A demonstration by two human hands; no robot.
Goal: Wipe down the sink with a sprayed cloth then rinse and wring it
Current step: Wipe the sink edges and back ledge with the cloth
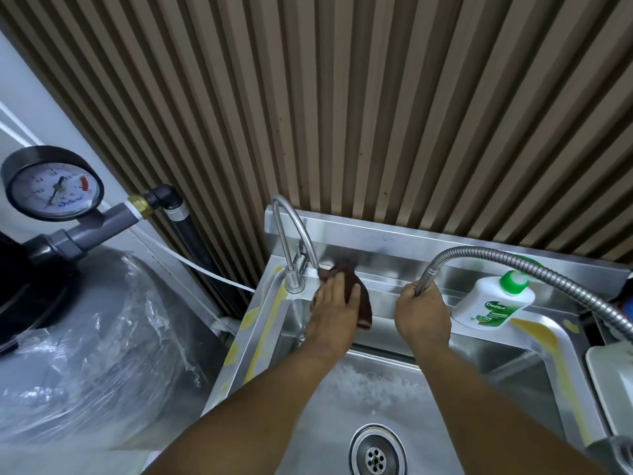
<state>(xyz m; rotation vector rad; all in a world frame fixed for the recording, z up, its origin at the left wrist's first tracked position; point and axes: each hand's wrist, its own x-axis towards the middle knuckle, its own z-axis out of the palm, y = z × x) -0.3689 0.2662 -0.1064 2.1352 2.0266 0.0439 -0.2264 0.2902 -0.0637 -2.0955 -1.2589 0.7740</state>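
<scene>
A stainless steel sink [507,368] fills the lower middle, with foam on its floor and a round drain [376,454] near the bottom edge. My left hand [334,310] presses a dark brown cloth [356,282] against the sink's back ledge, just right of a small curved tap [291,234]. My right hand [423,311] grips the end of a flexible metal hose [534,260] that arcs away to the right.
A white Dettol bottle [493,299] with a green cap stands on the ledge at the right. A plastic-wrapped grey tank [92,341] with a pressure gauge [54,190] stands to the left. A slatted brown wall [376,114] rises behind the sink.
</scene>
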